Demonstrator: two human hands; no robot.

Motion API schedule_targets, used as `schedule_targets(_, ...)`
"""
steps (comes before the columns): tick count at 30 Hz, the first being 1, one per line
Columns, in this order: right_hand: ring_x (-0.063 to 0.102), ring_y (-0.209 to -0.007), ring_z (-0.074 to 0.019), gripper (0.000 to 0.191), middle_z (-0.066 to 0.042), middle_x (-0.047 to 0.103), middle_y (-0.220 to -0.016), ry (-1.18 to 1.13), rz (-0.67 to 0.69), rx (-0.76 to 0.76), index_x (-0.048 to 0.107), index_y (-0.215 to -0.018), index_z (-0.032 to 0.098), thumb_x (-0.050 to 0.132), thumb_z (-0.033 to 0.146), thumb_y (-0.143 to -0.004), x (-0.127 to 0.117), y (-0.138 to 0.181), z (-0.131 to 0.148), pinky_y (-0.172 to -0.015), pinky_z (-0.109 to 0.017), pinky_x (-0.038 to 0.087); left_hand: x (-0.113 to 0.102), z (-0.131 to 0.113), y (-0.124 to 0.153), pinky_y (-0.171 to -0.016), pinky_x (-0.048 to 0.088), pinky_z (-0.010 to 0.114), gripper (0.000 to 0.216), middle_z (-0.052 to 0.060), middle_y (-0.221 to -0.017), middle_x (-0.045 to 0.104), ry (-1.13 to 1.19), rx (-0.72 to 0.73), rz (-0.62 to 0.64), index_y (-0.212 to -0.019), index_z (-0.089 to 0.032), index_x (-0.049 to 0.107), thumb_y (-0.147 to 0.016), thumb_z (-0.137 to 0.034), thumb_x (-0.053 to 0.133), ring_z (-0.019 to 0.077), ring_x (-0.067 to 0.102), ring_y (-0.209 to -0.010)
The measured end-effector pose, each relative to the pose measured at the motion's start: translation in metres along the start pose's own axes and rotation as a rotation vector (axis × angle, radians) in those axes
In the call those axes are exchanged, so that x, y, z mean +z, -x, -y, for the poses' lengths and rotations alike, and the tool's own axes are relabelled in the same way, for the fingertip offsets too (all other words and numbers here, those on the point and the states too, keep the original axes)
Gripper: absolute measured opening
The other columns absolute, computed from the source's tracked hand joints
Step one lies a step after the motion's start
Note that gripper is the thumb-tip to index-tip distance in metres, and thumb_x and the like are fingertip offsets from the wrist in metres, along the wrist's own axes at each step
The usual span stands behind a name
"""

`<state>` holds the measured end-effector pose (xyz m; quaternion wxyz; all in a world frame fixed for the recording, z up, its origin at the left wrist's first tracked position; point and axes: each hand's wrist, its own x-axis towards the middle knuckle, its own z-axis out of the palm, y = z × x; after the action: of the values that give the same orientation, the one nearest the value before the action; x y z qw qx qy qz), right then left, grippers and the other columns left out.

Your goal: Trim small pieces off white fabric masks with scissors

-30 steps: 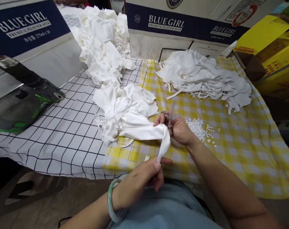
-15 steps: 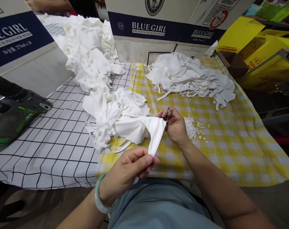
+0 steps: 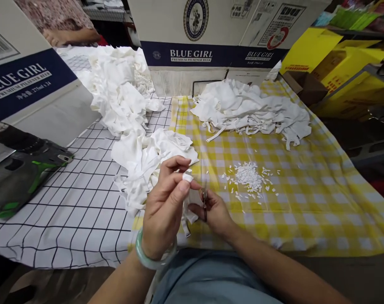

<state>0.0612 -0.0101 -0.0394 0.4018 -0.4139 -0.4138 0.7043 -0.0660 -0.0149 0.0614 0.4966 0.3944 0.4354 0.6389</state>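
My left hand (image 3: 163, 207), with a pale green bangle on its wrist, pinches the edge of a white strapped garment (image 3: 192, 216) between thumb and fingers. Its cloth hangs below, partly hidden behind the fingers. In my right hand (image 3: 219, 214) is a small pair of scissors (image 3: 205, 202), blades pointing up, close beside the held cloth. Just beyond lies a loose heap of white garments (image 3: 169, 145). Small white clippings (image 3: 249, 176) are scattered to the right of my hands on the yellow checked cloth (image 3: 293, 219).
More white garments (image 3: 122, 101) are piled at the back left, and another pile (image 3: 242, 107) lies at the back right. Cardboard boxes (image 3: 223, 55) stand behind. A power tool (image 3: 27, 160) lies at left. Yellow packages (image 3: 309, 50) stand beyond the right edge. Another person's arm (image 3: 71, 37) shows behind.
My left hand has risen with the garment's edge, and my right hand with the scissors has come down and left. The garment, stretched between both hands before, now hangs bunched from my left.
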Motion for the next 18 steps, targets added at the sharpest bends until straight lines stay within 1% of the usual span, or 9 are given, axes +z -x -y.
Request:
schedule_targets(1, 0.051, -0.066, -0.0115, 0.044, 0.005, 0.054, -0.073, 0.007, 0.012, 0.009, 0.046, -0.076, 0.023, 0.084, 0.042, -0.065, -0.002, 0.004, -0.002, -0.064, -0.026, 0.047, 0.001, 0.002, -0.004, -0.082, 0.049, 0.026, 0.021, 0.008, -0.114, 0.055, 0.054, -0.029, -0.012, -0.076, -0.019, 0.074, -0.088, -0.03, 0.062, 0.0173, 0.057, -0.092)
schedule_targets(3, 0.05, -0.065, -0.0114, 0.044, 0.004, 0.053, -0.075, 0.055, 0.039, 0.011, 0.045, -0.076, 0.023, 0.083, 0.045, -0.067, -0.014, 0.009, 0.005, -0.063, -0.026, 0.046, 0.002, 0.007, -0.011, -0.058, 0.043, 0.021, 0.021, 0.005, -0.107, 0.054, 0.137, -0.092, -0.025, -0.075, -0.017, 0.072, -0.089, -0.028, 0.061, 0.0084, 0.048, -0.066)
schedule_targets(5, 0.052, -0.072, -0.0142, 0.044, 0.001, 0.056, -0.082, 0.226, 0.039, -0.042, 0.049, -0.08, 0.023, 0.083, 0.047, -0.067, -0.034, 0.014, 0.022, -0.068, -0.029, 0.047, 0.003, 0.016, -0.012, -0.05, 0.034, 0.02, 0.021, 0.004, -0.103, 0.051, 0.105, -0.118, -0.014, -0.076, -0.016, 0.07, -0.09, -0.027, 0.06, 0.005, 0.039, -0.057)
schedule_targets(8, 0.053, -0.088, -0.0215, 0.044, -0.005, 0.057, -0.092, 0.693, 0.009, -0.195, 0.057, -0.089, 0.021, 0.08, 0.054, -0.069, -0.061, 0.02, 0.053, -0.081, -0.036, 0.044, 0.009, 0.033, -0.006, -0.053, 0.034, 0.022, 0.022, 0.004, -0.102, 0.048, -0.047, -0.139, 0.092, -0.079, -0.016, 0.069, -0.093, -0.029, 0.057, 0.0063, 0.039, -0.06)
schedule_targets(9, 0.052, -0.089, -0.0229, 0.045, -0.006, 0.057, -0.092, 0.826, 0.011, -0.242, 0.058, -0.088, 0.021, 0.078, 0.057, -0.07, -0.067, 0.021, 0.062, -0.082, -0.038, 0.043, 0.011, 0.039, -0.002, -0.054, 0.036, 0.022, 0.023, 0.004, -0.101, 0.048, -0.094, -0.135, 0.132, -0.081, -0.016, 0.069, -0.094, -0.03, 0.056, 0.0077, 0.04, -0.063)
schedule_targets(11, 0.05, -0.084, -0.0226, 0.046, -0.005, 0.057, -0.085, 1.004, 0.041, -0.311, 0.057, -0.082, 0.02, 0.073, 0.062, -0.072, -0.075, 0.025, 0.074, -0.08, -0.038, 0.041, 0.017, 0.049, 0.004, -0.06, 0.039, 0.023, 0.025, 0.006, -0.1, 0.048, -0.165, -0.1, 0.195, -0.082, -0.017, 0.069, -0.095, -0.031, 0.053, 0.0122, 0.046, -0.074)
schedule_targets(13, 0.049, -0.077, -0.0199, 0.048, -0.003, 0.055, -0.076, 1.098, 0.077, -0.339, 0.054, -0.074, 0.019, 0.072, 0.064, -0.073, -0.077, 0.028, 0.08, -0.076, -0.036, 0.04, 0.023, 0.058, 0.009, -0.069, 0.042, 0.025, 0.025, 0.007, -0.099, 0.049, -0.216, -0.065, 0.245, -0.083, -0.018, 0.069, -0.097, -0.029, 0.05, 0.0174, 0.049, -0.09)
schedule_targets(15, 0.047, -0.069, -0.017, 0.049, 0.0, 0.052, -0.068, 1.146, 0.094, -0.327, 0.051, -0.068, 0.019, 0.072, 0.064, -0.073, -0.078, 0.031, 0.081, -0.072, -0.033, 0.038, 0.026, 0.064, 0.011, -0.078, 0.042, 0.027, 0.026, 0.007, -0.097, 0.049, -0.253, -0.054, 0.283, -0.081, -0.018, 0.067, -0.098, -0.026, 0.048, 0.0201, 0.048, -0.101)
schedule_targets(18, 0.045, -0.063, -0.0146, 0.049, 0.002, 0.049, -0.061, 1.173, 0.078, -0.322, 0.051, -0.063, 0.019, 0.073, 0.061, -0.072, -0.081, 0.033, 0.081, -0.068, -0.03, 0.036, 0.029, 0.07, 0.011, -0.086, 0.04, 0.03, 0.026, 0.006, -0.094, 0.048, -0.259, -0.06, 0.319, -0.077, -0.019, 0.063, -0.098, -0.024, 0.048, 0.0206, 0.047, -0.101)
